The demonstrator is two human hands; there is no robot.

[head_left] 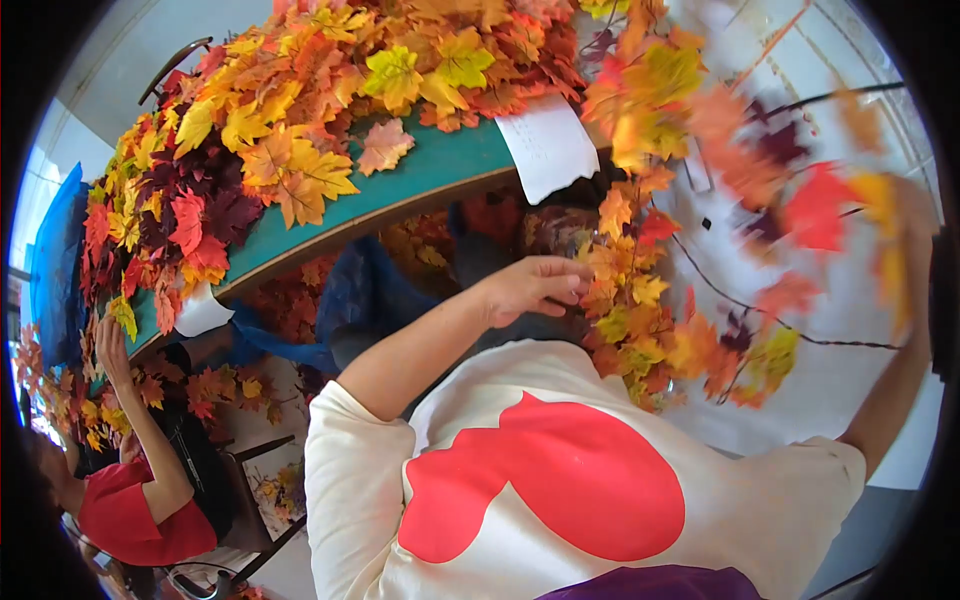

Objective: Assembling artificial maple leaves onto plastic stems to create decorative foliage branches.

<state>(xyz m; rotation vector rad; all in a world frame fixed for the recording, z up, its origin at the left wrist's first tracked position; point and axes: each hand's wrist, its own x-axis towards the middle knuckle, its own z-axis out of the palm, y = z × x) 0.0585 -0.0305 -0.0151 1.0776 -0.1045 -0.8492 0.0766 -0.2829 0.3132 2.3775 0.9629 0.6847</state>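
A garland of artificial maple leaves [640,290] in orange, yellow and red hangs off the table's right end. At its left edge is my left hand [540,288], fingers curled in against the leaves; whether a stem is between them is hidden. Out at the far right, my right hand [915,225] is raised and smeared by motion. Blurred yellow leaves [883,250] run alongside it, and a red leaf [818,208] and dark purple leaves [778,135] are spread between the two hands. A dark, thin stem [790,328] crosses toward my right forearm.
Heaped maple leaves [400,60] cover much of the green tabletop [440,165]. A paper sheet [548,148] hangs over its edge, with a second white sheet [203,312] farther left. A co-worker in a red shirt [150,505] sits at left, one hand [112,345] at the leaves.
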